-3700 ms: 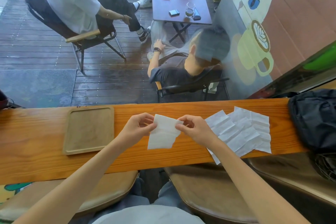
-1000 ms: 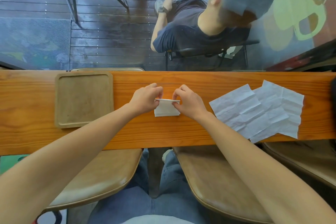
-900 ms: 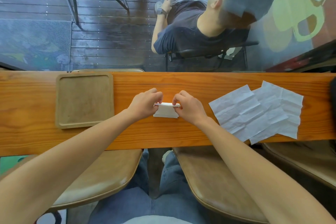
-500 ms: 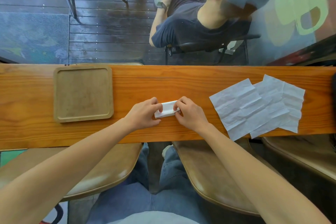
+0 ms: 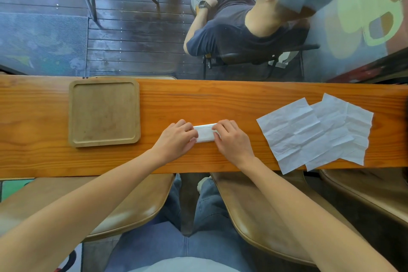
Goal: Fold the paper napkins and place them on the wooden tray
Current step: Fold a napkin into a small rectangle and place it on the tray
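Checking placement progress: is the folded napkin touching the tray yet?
Apart. The head view shows bare counter between the folded napkin and the tray, with the left hand in that gap.

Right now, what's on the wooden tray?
Nothing shows on the wooden tray; its whole surface is visible and bare. The folded napkin is on the counter, pressed by the left hand and right hand. Unfolded napkins lie to the right.

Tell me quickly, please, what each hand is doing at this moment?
Left hand: fingers closed on the left end of the folded napkin, pressing it to the counter.
Right hand: fingers closed on its right end.
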